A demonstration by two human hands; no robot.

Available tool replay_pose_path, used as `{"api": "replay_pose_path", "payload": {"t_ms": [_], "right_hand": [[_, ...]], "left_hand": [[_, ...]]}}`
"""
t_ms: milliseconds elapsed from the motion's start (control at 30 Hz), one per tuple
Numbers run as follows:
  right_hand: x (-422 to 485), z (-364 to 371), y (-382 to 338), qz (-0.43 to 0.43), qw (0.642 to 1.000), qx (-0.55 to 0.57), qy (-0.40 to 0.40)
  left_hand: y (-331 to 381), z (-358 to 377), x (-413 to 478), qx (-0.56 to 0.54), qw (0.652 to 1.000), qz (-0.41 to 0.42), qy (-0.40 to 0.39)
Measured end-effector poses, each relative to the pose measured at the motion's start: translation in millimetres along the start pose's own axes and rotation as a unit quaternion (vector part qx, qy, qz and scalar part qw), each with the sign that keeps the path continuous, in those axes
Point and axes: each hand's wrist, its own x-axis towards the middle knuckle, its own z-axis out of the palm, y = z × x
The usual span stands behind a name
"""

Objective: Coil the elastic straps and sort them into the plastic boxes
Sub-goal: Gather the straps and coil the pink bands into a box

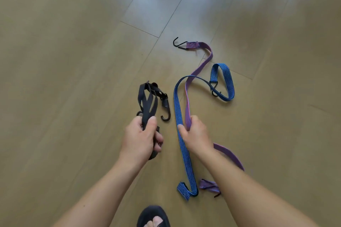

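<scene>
My left hand [141, 137] grips a black elastic strap [147, 102] folded into loops, with a black hook [165, 110] dangling beside it. My right hand [196, 134] holds a blue striped strap [179, 110] and a purple strap [200, 65] together above the wooden floor. The blue strap loops away to the right, where its hook [215, 88] lies on the floor, and its other end [184, 190] trails below my wrist. The purple strap runs to a far hook [178, 42], and its near end [209, 185] lies by my right forearm. No plastic boxes are in view.
Bare wooden floor [73, 61] fills the view on all sides. A foot in a dark sandal [154, 216] shows at the bottom edge.
</scene>
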Motion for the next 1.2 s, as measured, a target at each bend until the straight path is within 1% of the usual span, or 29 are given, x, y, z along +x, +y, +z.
{"api": "replay_pose_path", "payload": {"t_ms": [67,100,167,233,267,333,367,433,500,600,633,700,800,833,933,1033,1100,1167,1200], "right_hand": [[7,19,-4,-0.007,0.995,-0.096,-0.018],[9,29,-4,-0.003,0.992,-0.129,-0.013],[12,42,-3,-0.006,0.984,-0.176,0.013],[11,46,-1,-0.004,0.982,-0.191,0.009],[9,43,-1,0.013,0.987,-0.158,-0.005],[0,24,-3,0.062,0.997,-0.032,-0.037],[-8,10,-7,0.068,0.997,0.032,-0.033],[-32,-21,-21,0.051,0.992,0.116,-0.007],[-63,-63,-41,0.028,0.976,0.217,0.001],[-117,-138,-77,0.008,0.926,0.377,-0.009],[-136,-166,-90,0.006,0.914,0.406,-0.006],[-177,-224,-114,-0.009,0.903,0.429,0.001],[-240,-309,-151,-0.018,0.896,0.442,-0.031],[-262,-334,-162,-0.025,0.899,0.435,-0.038],[-328,-402,-193,-0.061,0.925,0.373,-0.032],[-398,-460,-217,-0.060,0.950,0.307,0.009],[-445,-492,-225,-0.079,0.967,0.238,0.053],[-487,-519,-227,-0.095,0.968,0.214,0.090],[-508,-532,-227,-0.100,0.966,0.214,0.104]], "left_hand": [[-6,1,6,0.007,1.000,0.004,-0.020],[-10,1,9,0.006,1.000,0.003,-0.026],[-17,2,13,-0.002,0.999,-0.001,-0.035],[-21,0,14,-0.007,0.999,-0.014,-0.037],[-20,-1,11,-0.008,0.999,-0.022,-0.038],[-13,-5,3,-0.008,0.998,-0.037,-0.042],[-7,-7,-3,-0.010,0.998,-0.044,-0.042],[8,-10,-17,-0.025,0.997,-0.059,-0.040],[33,-13,-36,-0.039,0.996,-0.068,-0.040],[88,-23,-78,-0.049,0.995,-0.064,-0.053],[110,-28,-93,-0.051,0.995,-0.060,-0.059],[156,-38,-128,-0.054,0.995,-0.054,-0.069],[231,-52,-184,-0.047,0.994,-0.037,-0.095],[254,-56,-205,-0.046,0.993,-0.026,-0.105],[324,-68,-271,-0.052,0.988,0.011,-0.148],[386,-77,-339,-0.055,0.975,0.038,-0.213],[422,-82,-383,-0.018,0.960,0.063,-0.273],[452,-85,-422,0.067,0.937,0.109,-0.326],[465,-85,-441,0.119,0.923,0.134,-0.341]]}}
